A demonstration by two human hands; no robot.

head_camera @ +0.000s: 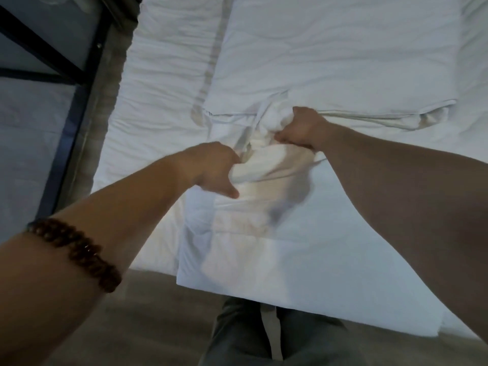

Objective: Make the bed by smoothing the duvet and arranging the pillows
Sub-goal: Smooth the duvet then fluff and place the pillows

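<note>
A white duvet point(343, 56) lies across the bed, its near part folded back into a flat layer point(277, 254) by the front edge. In the middle the fabric is bunched into a thick wad point(264, 154). My left hand point(211, 167) grips the lower end of that wad, thumb pointing down. My right hand point(301, 128) grips the upper end, right at the duvet's folded edge. Both arms are stretched forward. No pillow is in view.
The white sheet point(158, 101) is wrinkled on the bed's left side. A dark metal frame point(63, 75) stands to the left beyond a strip of floor. The grey floor point(132, 326) and my trouser legs point(264, 336) show at the bottom.
</note>
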